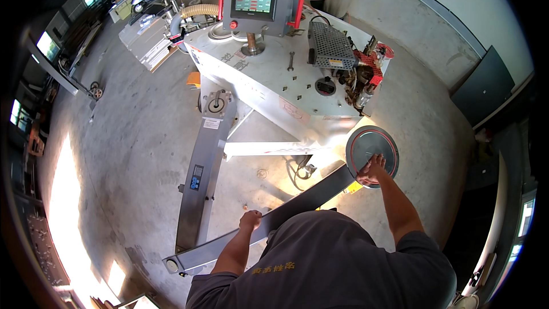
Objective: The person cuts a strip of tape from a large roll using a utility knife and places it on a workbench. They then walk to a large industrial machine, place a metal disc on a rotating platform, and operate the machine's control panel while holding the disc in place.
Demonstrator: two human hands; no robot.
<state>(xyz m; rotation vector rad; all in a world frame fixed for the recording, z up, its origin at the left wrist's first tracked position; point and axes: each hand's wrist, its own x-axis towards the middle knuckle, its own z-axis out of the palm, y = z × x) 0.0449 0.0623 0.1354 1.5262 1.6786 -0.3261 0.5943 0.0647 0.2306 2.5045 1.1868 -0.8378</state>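
A long grey metal arm (297,200) runs in front of my body, from a joint at the lower left up to a round dark disc (366,144) with a red ring. My left hand (250,220) reaches across the arm, its fingers curled over the far edge; the fingertips are hidden. On the near part of the disc my right hand (373,170) lies flat with its fingers stretched out. A second grey arm segment (199,177) leads from the lower-left joint back to a pivot on the white machine (260,91). A yellow part (353,187) shows below the disc.
On the machine stand a control screen (254,2) with red handles, a perforated metal box (331,46), and a greasy mechanism (361,77). A wrench (291,61) lies on its top. A cable (300,170) trails underneath. Stacked boards (146,40) stand at the back left; a grey panel (483,88) leans right.
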